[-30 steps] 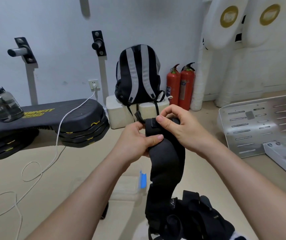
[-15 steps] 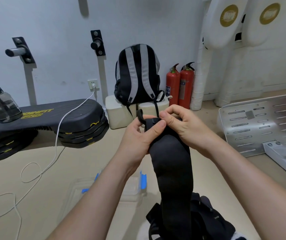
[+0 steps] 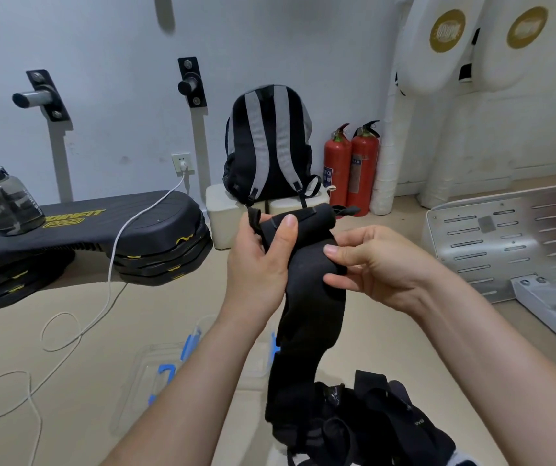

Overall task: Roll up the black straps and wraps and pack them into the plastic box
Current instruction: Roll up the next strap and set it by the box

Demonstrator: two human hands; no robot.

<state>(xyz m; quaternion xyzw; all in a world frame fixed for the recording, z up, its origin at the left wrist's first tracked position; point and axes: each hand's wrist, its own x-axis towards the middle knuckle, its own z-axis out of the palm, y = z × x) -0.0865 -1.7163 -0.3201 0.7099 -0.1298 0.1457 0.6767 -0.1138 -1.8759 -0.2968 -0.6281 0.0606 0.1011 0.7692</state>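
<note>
Colour reference:

- Wrap: plain black.
- Straps: black, small white lettering on one.
- Plastic box: clear, with blue latches.
- Backpack: black with two broad grey stripes.
- Fire extinguishers: red, with black heads.
- Step platform: black, with yellow lettering and yellow marks on its stacked edges.
- Cable: white.
- Water jug: smoky grey, with a black cap.
- Floor: beige.
- Wall: pale bluish white.
- Wall pads: white, each with a round gold emblem.
- Metal plate: silver, with rows of slots.

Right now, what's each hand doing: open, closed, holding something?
Left hand: closed, gripping the rolled top of the black wrap.
Right hand: closed, pinching the same wrap's edge below the roll.
</note>
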